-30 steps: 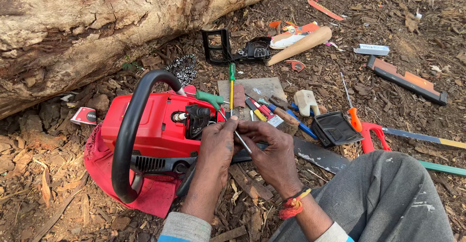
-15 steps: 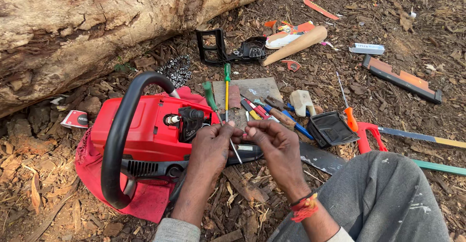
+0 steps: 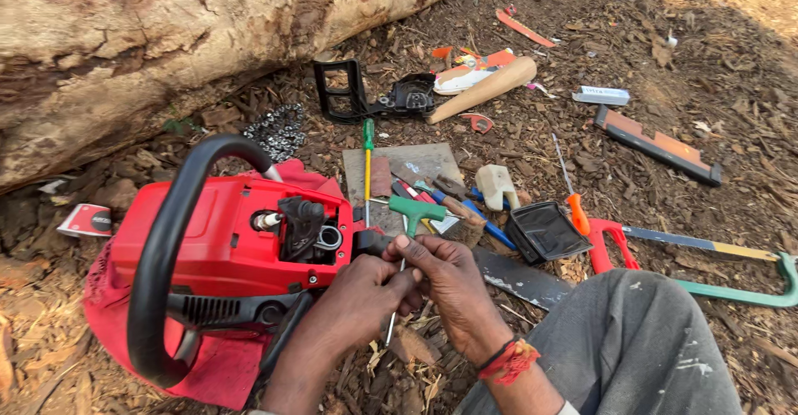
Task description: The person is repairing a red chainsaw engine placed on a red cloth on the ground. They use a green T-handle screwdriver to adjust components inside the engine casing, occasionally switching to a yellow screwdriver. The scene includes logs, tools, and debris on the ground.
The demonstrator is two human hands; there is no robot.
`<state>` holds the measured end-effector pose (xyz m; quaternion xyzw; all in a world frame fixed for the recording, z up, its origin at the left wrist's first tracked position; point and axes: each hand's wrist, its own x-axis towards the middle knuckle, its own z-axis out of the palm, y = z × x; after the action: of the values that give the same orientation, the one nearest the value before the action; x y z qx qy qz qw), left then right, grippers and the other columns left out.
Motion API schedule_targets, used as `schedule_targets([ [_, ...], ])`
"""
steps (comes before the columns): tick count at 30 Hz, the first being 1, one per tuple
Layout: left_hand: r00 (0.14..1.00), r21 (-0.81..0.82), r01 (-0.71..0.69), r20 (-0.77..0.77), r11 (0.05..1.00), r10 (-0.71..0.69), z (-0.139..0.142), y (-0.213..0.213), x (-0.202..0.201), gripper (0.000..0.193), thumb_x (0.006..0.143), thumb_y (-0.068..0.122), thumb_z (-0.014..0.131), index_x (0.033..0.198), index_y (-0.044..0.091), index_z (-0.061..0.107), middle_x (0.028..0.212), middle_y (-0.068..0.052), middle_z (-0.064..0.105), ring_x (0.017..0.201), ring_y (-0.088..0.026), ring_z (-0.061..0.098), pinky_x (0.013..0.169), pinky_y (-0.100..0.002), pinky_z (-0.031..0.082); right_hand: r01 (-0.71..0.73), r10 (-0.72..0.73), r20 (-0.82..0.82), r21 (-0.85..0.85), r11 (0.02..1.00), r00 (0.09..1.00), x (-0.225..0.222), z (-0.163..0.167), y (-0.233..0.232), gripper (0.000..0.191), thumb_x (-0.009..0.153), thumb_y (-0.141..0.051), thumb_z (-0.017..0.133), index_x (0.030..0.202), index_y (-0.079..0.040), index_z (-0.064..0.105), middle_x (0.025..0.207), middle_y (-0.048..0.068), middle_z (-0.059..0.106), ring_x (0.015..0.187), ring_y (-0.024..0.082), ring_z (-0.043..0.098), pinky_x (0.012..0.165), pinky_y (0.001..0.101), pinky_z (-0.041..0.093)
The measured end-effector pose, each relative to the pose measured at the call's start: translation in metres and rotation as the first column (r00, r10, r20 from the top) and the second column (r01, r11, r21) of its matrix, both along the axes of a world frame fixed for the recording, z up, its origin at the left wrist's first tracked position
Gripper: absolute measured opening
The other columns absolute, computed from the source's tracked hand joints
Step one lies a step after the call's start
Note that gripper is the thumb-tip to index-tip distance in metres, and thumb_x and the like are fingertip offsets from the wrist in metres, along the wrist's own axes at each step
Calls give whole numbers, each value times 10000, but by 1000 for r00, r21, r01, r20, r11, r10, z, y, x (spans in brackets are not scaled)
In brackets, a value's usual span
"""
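I'm mid-repair on the red chainsaw (image 3: 224,240): left hand (image 3: 366,294) and right hand (image 3: 445,269) both clamp the green T-handle wrench (image 3: 411,224); next, seating its tip squarely.

I see my two forearms rising from the bottom edge toward the lower centre of the frame, where the hands meet. My left hand (image 3: 366,292) is curled knuckles-up, fingers closed; my right hand (image 3: 447,275) presses against it, fingers bent and pinched shut, a red thread band on that wrist, my grey-trousered knee at lower right
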<state>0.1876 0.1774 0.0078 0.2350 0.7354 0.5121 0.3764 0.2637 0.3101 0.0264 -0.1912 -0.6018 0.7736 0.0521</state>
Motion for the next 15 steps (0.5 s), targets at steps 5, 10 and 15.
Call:
schedule_targets([
  [5, 997, -34, 30, -70, 999, -33, 6, -5, 2, 335, 960, 318, 600, 917, 29, 765, 760, -74, 782, 707, -170, 742, 684, -353, 566, -24, 24, 0, -16, 1000, 1000, 2, -10, -2, 324, 957, -311, 704, 947, 11, 736, 646, 20, 639, 479, 93, 559, 436, 254, 481],
  [10, 970, -256, -44, -243, 966, -21, 26, -19, 1, 499, 946, 487, 615, 898, 16, 770, 736, -145, 740, 724, -279, 741, 720, -428, 561, 83, -81, 32, -83, 993, 996, -3, -17, 2, 271, 956, -259, 688, 979, 7, 733, 830, 33, 736, 670, 92, 669, 633, 270, 606],
  [15, 959, -217, -112, -278, 970, 49, 39, -20, 1, 456, 905, 526, 583, 915, 115, 779, 693, -92, 766, 728, -262, 763, 722, -446, 554, 94, -98, -24, -119, 988, 995, -3, -21, 16, 268, 952, -262, 661, 991, -2, 718, 865, 77, 757, 716, 160, 722, 657, 346, 613],
])
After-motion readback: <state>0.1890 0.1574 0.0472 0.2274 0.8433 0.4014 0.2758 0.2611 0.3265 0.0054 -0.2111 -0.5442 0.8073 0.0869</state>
